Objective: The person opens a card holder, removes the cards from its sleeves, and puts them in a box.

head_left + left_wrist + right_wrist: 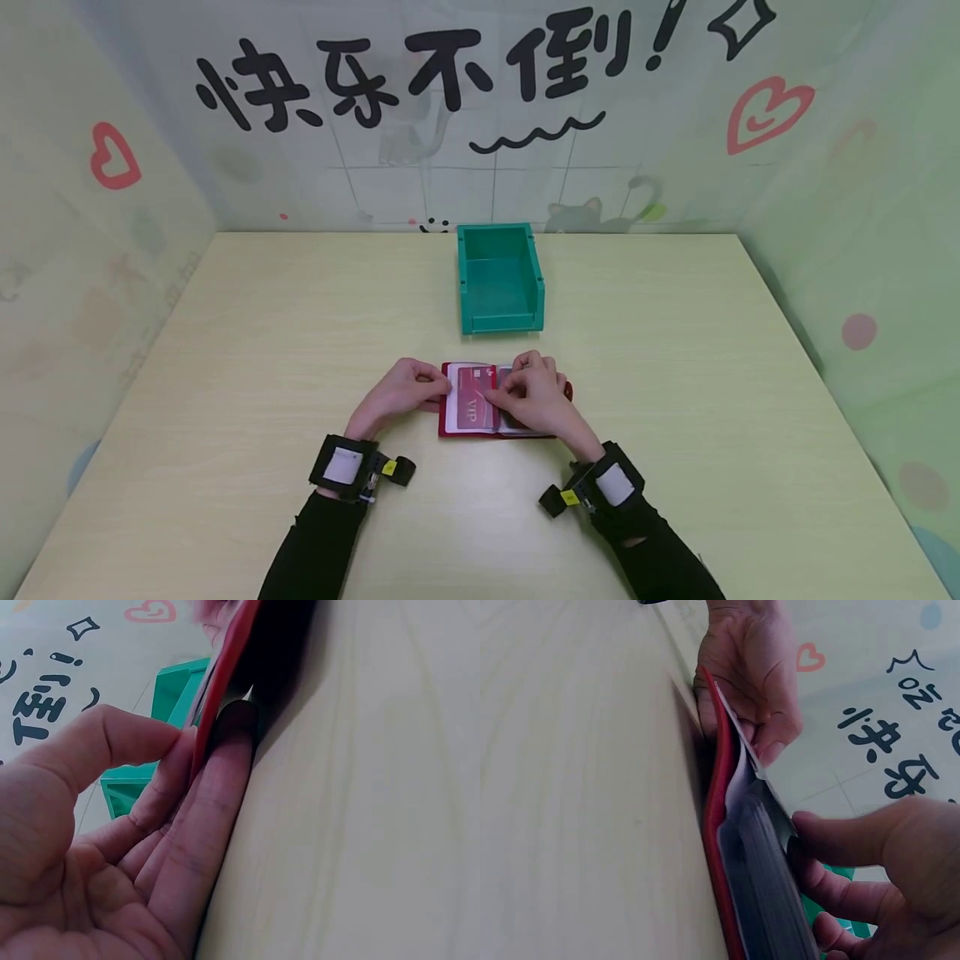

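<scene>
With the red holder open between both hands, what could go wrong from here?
The card might be nudged askew or creased, since the right hand has its thumb right by the card's edge.

The clear sleeves form a thick stack beside the right hand, so it could catch more than one.

The left hand pinches the edge of the holder, with a finger underneath; if that grip slips, the holder may shift or flop.

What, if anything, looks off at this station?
Nothing stands out. The red card holder is open between the left hand and right hand, the VIP card sits straight on its left side, and the green bin stands upright. No spill or damage shows; the right hand hides part of the holder.
</scene>
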Action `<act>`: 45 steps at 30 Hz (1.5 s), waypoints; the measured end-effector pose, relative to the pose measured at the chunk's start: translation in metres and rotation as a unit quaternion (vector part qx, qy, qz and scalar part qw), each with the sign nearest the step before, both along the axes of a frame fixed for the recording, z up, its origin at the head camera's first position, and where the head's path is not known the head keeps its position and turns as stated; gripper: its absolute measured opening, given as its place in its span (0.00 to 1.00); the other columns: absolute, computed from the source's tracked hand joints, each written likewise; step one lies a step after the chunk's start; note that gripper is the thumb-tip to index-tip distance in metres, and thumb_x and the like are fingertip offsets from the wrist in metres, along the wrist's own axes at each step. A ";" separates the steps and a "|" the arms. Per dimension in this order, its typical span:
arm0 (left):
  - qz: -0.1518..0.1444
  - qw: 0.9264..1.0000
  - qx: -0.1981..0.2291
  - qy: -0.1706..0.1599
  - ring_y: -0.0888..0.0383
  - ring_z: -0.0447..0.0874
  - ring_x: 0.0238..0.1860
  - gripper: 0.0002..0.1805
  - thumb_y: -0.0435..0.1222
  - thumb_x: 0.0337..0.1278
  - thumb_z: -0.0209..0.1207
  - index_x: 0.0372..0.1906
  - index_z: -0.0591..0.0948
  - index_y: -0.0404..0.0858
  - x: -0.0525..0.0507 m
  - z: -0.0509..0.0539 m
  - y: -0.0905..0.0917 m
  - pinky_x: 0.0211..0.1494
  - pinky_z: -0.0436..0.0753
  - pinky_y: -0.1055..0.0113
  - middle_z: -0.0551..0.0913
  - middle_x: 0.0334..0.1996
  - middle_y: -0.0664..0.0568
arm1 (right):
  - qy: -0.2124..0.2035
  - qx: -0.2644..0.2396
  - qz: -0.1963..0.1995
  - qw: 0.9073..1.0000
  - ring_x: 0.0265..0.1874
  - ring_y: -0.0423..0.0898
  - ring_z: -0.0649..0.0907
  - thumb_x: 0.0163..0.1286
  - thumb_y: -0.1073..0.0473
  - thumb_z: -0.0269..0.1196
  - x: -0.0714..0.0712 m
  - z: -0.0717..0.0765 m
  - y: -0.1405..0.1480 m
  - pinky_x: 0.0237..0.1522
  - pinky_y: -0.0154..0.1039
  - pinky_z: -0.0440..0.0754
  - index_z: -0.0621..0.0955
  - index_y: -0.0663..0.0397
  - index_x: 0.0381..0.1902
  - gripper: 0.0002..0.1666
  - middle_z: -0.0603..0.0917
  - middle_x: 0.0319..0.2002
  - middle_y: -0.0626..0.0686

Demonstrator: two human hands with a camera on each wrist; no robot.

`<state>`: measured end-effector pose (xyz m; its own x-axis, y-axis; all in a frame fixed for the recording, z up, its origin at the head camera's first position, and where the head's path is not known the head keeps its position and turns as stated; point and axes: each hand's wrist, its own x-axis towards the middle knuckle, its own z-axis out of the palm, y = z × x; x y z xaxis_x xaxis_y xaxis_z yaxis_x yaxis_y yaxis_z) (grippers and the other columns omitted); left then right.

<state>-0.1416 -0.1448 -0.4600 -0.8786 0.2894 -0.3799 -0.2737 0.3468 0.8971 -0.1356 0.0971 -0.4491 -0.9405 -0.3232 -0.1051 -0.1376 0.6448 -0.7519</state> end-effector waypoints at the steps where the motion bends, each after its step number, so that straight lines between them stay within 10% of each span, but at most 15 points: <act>1: -0.002 1.000 0.000 0.002 0.56 0.85 0.41 0.13 0.33 0.69 0.59 0.49 0.84 0.26 0.000 0.000 0.000 0.49 0.89 0.61 0.84 0.50 0.37 | 0.002 0.003 -0.003 1.000 0.54 0.54 0.66 0.65 0.53 0.70 0.000 0.000 0.000 0.57 0.59 0.58 0.88 0.56 0.26 0.13 0.71 0.44 0.54; 12: -0.008 1.000 -0.009 0.010 0.55 0.85 0.41 0.13 0.34 0.68 0.59 0.48 0.85 0.28 0.000 -0.001 -0.001 0.51 0.88 0.61 0.84 0.50 0.38 | -0.027 -0.008 -0.034 0.999 0.54 0.52 0.71 0.66 0.59 0.70 0.000 0.002 0.013 0.48 0.44 0.80 0.86 0.58 0.29 0.08 0.75 0.47 0.56; 24: 0.007 1.000 0.002 -0.004 0.56 0.84 0.39 0.10 0.33 0.67 0.60 0.43 0.85 0.29 0.000 -0.003 0.002 0.49 0.89 0.61 0.84 0.44 0.43 | -0.092 -0.032 0.004 0.995 0.36 0.47 0.79 0.72 0.58 0.63 -0.015 0.022 0.047 0.34 0.35 0.80 0.83 0.62 0.40 0.11 0.84 0.40 0.60; 36: 0.002 1.000 0.014 -0.008 0.57 0.84 0.38 0.11 0.33 0.67 0.60 0.44 0.84 0.27 -0.002 -0.005 0.000 0.50 0.89 0.62 0.84 0.43 0.43 | 0.029 -0.053 -0.040 0.997 0.23 0.52 0.80 0.76 0.60 0.57 -0.050 0.054 0.031 0.22 0.32 0.71 0.77 0.66 0.45 0.11 0.85 0.29 0.63; 45: 0.001 1.000 0.010 -0.012 0.56 0.83 0.39 0.12 0.34 0.67 0.60 0.46 0.85 0.28 -0.002 -0.004 -0.001 0.50 0.89 0.62 0.84 0.45 0.42 | 0.044 0.023 -0.052 0.997 0.43 0.56 0.82 0.78 0.63 0.53 -0.093 0.072 -0.005 0.39 0.42 0.82 0.65 0.65 0.69 0.26 0.82 0.50 0.66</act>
<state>-0.1437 -0.1453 -0.4644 -0.8700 0.2947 -0.3953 -0.2964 0.3282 0.8969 -0.2286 0.0925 -0.3767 -0.9749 -0.2203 -0.0330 -0.1327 0.6932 -0.7084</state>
